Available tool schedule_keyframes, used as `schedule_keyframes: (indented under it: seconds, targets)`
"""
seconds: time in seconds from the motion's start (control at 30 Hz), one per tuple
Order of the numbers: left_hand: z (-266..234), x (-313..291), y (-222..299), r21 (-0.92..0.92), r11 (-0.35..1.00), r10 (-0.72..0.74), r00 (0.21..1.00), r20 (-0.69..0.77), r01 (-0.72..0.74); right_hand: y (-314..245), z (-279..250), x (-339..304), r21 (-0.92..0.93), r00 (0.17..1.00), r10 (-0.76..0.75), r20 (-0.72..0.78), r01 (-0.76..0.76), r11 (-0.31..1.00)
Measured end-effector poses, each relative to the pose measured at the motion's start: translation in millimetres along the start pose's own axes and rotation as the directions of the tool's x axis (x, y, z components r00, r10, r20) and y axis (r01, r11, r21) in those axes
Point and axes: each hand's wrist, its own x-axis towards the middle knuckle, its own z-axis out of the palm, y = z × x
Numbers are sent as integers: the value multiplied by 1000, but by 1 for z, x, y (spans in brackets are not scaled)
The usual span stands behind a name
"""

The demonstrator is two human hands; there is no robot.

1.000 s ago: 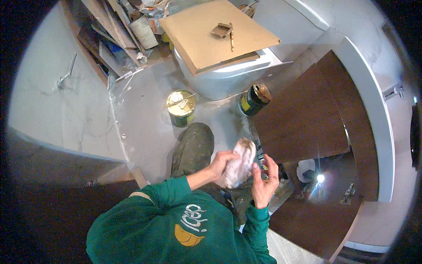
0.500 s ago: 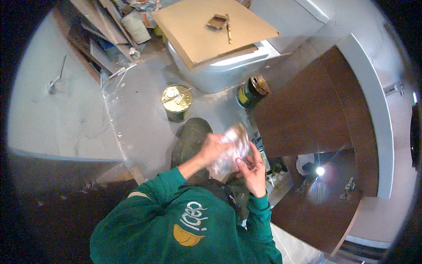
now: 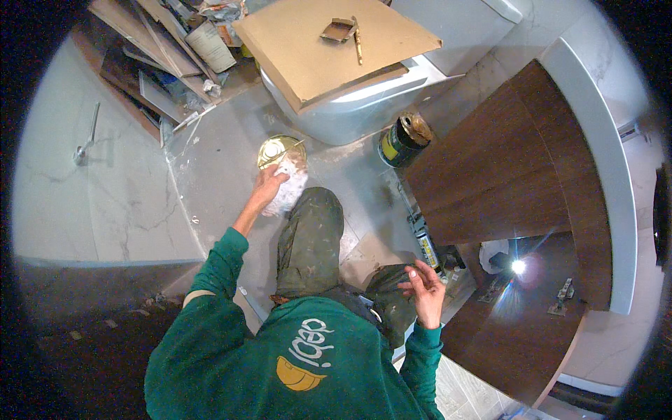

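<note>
My left hand point(image 3: 268, 183) grips a crumpled white rag point(image 3: 291, 187) with pinkish stains. The rag hangs at the near side of a round tin with a gold lid point(image 3: 269, 150), hiding much of the tin; whether it touches the lid I cannot tell. A thin stick point(image 3: 294, 146) lies across that lid. My right hand point(image 3: 425, 290) is raised near my right knee, holding nothing, its fingers loosely bent and apart. Just beyond it, a sealant gun with a cartridge point(image 3: 424, 243) lies along the base of the dark wood cabinet point(image 3: 483, 168).
A dark tin with a rust-brown top point(image 3: 406, 142) stands by the cabinet. Behind, a cardboard sheet point(image 3: 301, 49) covers a white tub point(image 3: 308, 122), carrying a small box point(image 3: 339, 30) and a pencil-like stick point(image 3: 358, 42). Planks point(image 3: 157, 38) lean at far left. A bright lamp point(image 3: 518, 266) shines inside the cabinet.
My hands have parted. The left has carried the rag forward and left to the gold-lidded tin; the right has let go of the rag and drawn back to the right.
</note>
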Motion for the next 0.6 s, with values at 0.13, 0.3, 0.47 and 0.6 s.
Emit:
schedule_keyframes:
  seconds: [0.13, 0.3, 0.47, 0.6]
  targets:
    - [-26, 24, 3, 478, 845, 274, 962, -7, -238, 12, -4, 1, -13, 999, 37, -22, -37, 999]
    - [-6, 50, -3, 674, 610, 400, 896, 191, -416, 17, 4, 4, -77, 999, 42, 11, -41, 996]
    - [31, 42, -39, 722, 545, 357, 897, 260, -426, 13, 5, -1, -68, 1000, -1, 11, 2, 998]
    - [33, 23, 2, 581, 639, 545, 830, 121, -504, 10, -6, -11, -31, 998, 35, -60, -37, 999]
